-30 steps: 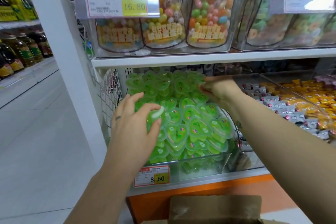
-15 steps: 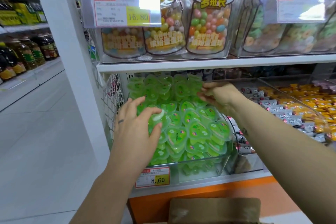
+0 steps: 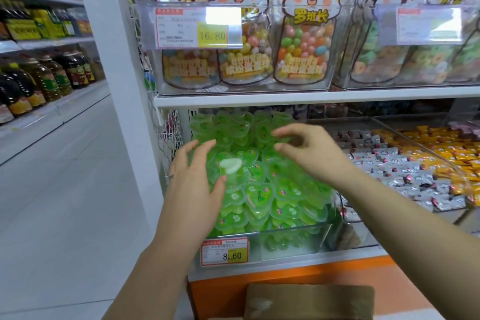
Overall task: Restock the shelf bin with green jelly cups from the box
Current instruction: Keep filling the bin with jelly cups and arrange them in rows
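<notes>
Since a second ago my right hand (image 3: 311, 156) had left the bin's back corner and hung over the heap at 1 o'clock, fingers loosely curled, holding nothing. At 9 o'clock my left hand (image 3: 193, 187) lay on the pile, fingers spread, thumb beside one upturned cup (image 3: 230, 166). I could not count the green jelly cups (image 3: 283, 192) heaped in the one shelf bin (image 3: 291, 238). Most lay lid-up, heart tips roughly toward 6 o'clock. One box (image 3: 309, 301) sat at 6 o'clock.
</notes>
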